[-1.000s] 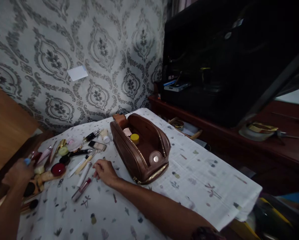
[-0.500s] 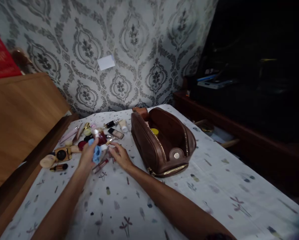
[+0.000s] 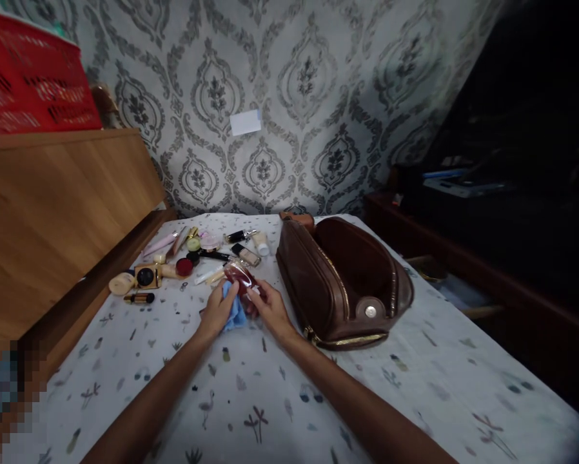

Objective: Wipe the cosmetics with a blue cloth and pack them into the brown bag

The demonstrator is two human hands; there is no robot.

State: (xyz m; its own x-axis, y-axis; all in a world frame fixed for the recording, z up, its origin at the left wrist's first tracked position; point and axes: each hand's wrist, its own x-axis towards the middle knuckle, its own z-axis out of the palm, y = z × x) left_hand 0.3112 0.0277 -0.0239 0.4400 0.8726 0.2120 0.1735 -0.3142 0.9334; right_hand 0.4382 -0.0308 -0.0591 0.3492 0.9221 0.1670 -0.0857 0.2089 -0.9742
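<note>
A dark red glossy bottle is held between my two hands above the patterned cloth. My left hand is closed around a blue cloth, which lies against the bottle's near side. Fingers of my right hand grip the bottle from the right. Just right of my hands stands a brown leather bag, unzipped and gaping. Behind and left of them lie several cosmetics, among them a black square compact, a round red pot, a nail-polish-like bottle and a cream tube.
On the left, a wooden headboard-like panel carries a red basket. Patterned wallpaper rises behind the table. At the right is dark furniture with an open drawer.
The red bottle has been lifted off the group of cosmetics and is now between both hands. My hands have come nearer and together, and the view has shifted left.
</note>
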